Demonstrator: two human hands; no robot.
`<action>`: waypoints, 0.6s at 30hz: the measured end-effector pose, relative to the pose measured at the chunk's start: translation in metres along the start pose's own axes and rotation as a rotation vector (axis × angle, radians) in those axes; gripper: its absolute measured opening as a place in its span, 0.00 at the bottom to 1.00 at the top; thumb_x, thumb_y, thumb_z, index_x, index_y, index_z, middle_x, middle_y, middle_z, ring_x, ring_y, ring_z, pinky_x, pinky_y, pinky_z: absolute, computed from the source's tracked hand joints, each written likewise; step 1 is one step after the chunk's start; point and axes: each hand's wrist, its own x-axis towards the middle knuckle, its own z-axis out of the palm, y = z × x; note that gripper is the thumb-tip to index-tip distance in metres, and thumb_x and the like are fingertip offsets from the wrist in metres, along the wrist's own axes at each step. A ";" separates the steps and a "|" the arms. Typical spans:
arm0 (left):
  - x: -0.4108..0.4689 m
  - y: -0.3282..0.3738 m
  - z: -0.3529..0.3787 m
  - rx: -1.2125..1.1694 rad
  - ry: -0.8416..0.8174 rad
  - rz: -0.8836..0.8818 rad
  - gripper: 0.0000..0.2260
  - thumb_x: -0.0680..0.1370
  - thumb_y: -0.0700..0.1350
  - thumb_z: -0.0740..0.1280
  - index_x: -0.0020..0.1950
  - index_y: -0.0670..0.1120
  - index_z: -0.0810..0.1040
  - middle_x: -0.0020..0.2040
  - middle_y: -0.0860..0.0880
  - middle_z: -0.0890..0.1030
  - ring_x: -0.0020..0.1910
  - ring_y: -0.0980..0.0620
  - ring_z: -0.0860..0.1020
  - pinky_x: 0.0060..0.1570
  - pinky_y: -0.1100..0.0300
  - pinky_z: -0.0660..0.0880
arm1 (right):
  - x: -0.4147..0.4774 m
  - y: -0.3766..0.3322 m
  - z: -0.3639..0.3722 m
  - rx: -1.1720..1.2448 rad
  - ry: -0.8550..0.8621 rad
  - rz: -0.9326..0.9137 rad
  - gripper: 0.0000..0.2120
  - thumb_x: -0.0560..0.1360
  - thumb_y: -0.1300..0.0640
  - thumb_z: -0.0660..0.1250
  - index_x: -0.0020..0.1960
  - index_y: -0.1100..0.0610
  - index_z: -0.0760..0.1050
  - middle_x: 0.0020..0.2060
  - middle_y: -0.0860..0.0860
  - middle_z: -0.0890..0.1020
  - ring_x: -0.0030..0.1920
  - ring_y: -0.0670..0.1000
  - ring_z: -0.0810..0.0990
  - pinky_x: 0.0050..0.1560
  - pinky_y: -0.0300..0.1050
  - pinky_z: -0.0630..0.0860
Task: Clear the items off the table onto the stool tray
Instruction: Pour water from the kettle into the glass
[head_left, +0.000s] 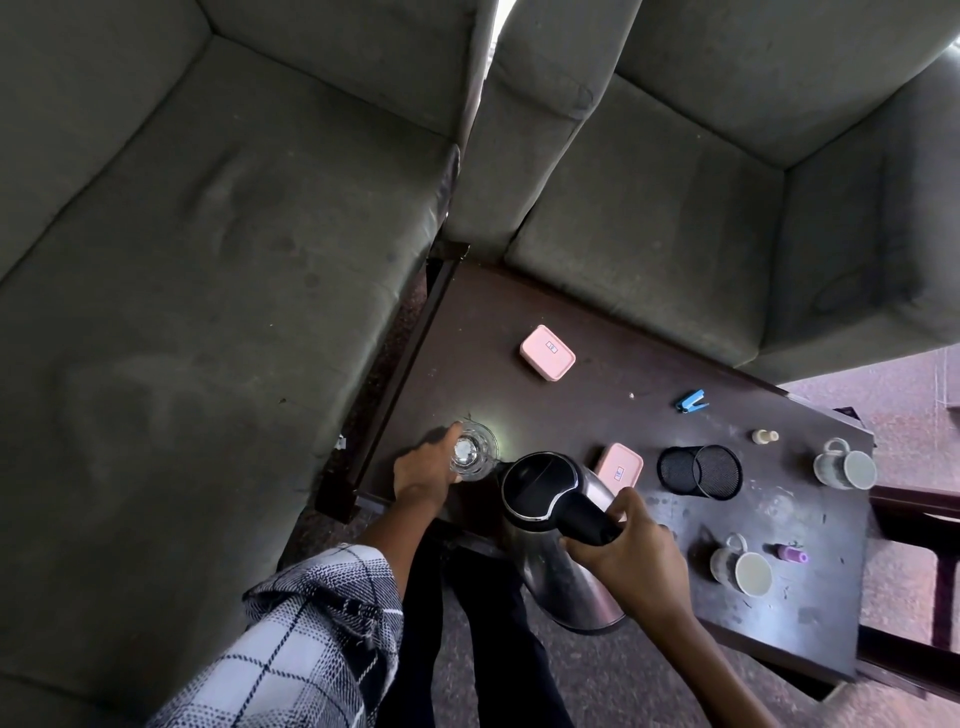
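My left hand (423, 467) is wrapped around a clear drinking glass (474, 451) standing near the left end of the dark table (483, 332). My right hand (631, 564) grips the black handle of a steel electric kettle (558, 566) with a black lid, held at the table's near edge. On the table lie two pink boxes, one far (547, 353) and one partly behind the kettle (619, 466), a black mesh pen holder (698, 472), a blue stapler (691, 401), a small bottle (765, 436), two mugs (845, 466) (742, 566) and a purple tube (791, 553). No stool tray is in view.
Grey sofas (182, 260) (675, 208) hem the table in on the left and at the back. A dark wooden frame (914, 519) stands past the table's right end. My legs (467, 623) are against the near edge.
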 end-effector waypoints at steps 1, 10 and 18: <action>0.000 0.000 0.000 -0.002 -0.001 -0.001 0.30 0.75 0.47 0.68 0.72 0.58 0.56 0.57 0.43 0.81 0.55 0.42 0.80 0.52 0.52 0.75 | 0.000 0.000 0.000 0.001 0.000 -0.001 0.23 0.61 0.41 0.73 0.45 0.51 0.64 0.39 0.51 0.82 0.43 0.57 0.81 0.41 0.48 0.76; 0.001 -0.001 0.000 -0.020 -0.019 -0.006 0.30 0.75 0.47 0.68 0.71 0.58 0.57 0.57 0.43 0.81 0.56 0.41 0.80 0.52 0.51 0.75 | 0.000 0.003 0.001 0.005 0.005 0.002 0.23 0.61 0.42 0.73 0.45 0.51 0.65 0.37 0.51 0.82 0.42 0.58 0.81 0.41 0.48 0.76; 0.001 -0.001 0.001 -0.031 -0.018 -0.013 0.30 0.75 0.47 0.67 0.72 0.59 0.56 0.58 0.43 0.81 0.56 0.41 0.79 0.52 0.53 0.74 | 0.000 0.003 0.001 -0.004 0.001 -0.002 0.23 0.61 0.41 0.73 0.44 0.51 0.65 0.38 0.51 0.82 0.42 0.57 0.81 0.41 0.49 0.77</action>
